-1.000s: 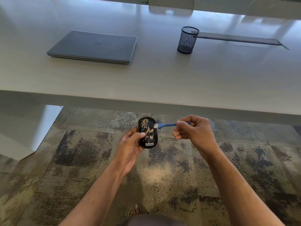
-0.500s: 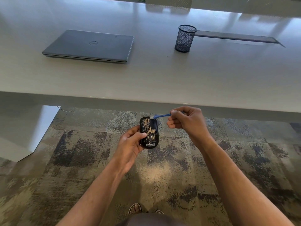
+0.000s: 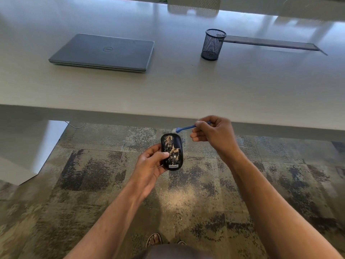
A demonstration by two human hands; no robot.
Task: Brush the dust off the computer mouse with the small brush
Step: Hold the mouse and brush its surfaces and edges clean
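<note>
My left hand (image 3: 149,166) grips the black mouse (image 3: 172,152) by its left edge, thumb over the top, above the carpet (image 3: 93,174). Long axis runs away from me, Lenovo label at the near end, tan dust across its back. My right hand (image 3: 214,135) pinches the blue brush (image 3: 183,127); its bristles point left, just beyond the mouse's far end.

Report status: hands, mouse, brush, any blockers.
Left hand grips the mouse; dust patches on its top. Right hand pinches the small brush, bristles just beyond the mouse's far end. Nothing in the way.
</note>
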